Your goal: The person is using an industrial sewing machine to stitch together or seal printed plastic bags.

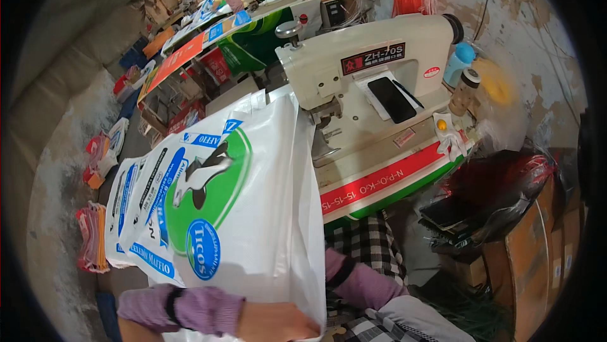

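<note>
One left hand on one white sack, one sewing machine

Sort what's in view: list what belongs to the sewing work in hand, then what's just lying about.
In use: white printed sack, left hand on its near edge, sewing machine.
Lying about: phone, blue bottle, jar, cardboard boxes.

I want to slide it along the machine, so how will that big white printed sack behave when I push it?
The white printed sack is probably floppy: it drapes and bends over the sewing machine bed. Its glossy surface suggests it slides easily. It lies flat and looks empty, so it is likely light; the left hand pressing its near edge may help to stop it slipping.
</note>
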A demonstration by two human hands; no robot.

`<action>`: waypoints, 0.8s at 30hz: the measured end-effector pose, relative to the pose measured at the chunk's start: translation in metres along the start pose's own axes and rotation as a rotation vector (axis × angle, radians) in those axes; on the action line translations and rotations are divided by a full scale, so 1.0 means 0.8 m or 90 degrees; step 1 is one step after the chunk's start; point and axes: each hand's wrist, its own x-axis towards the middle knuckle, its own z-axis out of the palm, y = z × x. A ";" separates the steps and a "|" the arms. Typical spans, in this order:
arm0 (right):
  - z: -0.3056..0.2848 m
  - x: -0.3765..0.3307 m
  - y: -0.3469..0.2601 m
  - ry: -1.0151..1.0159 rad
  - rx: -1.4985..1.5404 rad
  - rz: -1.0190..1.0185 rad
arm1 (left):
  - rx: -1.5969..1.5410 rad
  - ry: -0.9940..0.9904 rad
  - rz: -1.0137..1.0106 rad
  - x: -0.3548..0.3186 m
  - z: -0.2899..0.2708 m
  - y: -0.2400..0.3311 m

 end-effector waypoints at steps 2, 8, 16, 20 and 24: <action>-0.013 -0.007 0.010 -0.066 0.469 0.034 | -0.014 0.004 0.037 0.000 0.025 -0.035; 0.001 -0.062 0.064 -0.205 1.731 0.332 | 0.077 0.088 -0.034 -0.014 0.058 -0.049; -0.001 -0.051 0.147 -0.196 1.454 0.340 | 0.250 -0.206 -0.114 0.071 0.070 -0.079; -0.034 -0.100 0.162 -0.374 1.460 0.323 | 0.371 -0.272 -0.096 0.067 -0.015 -0.106; -0.041 -0.172 0.171 -0.368 1.358 0.353 | 0.711 -0.106 -0.225 0.060 -0.147 -0.245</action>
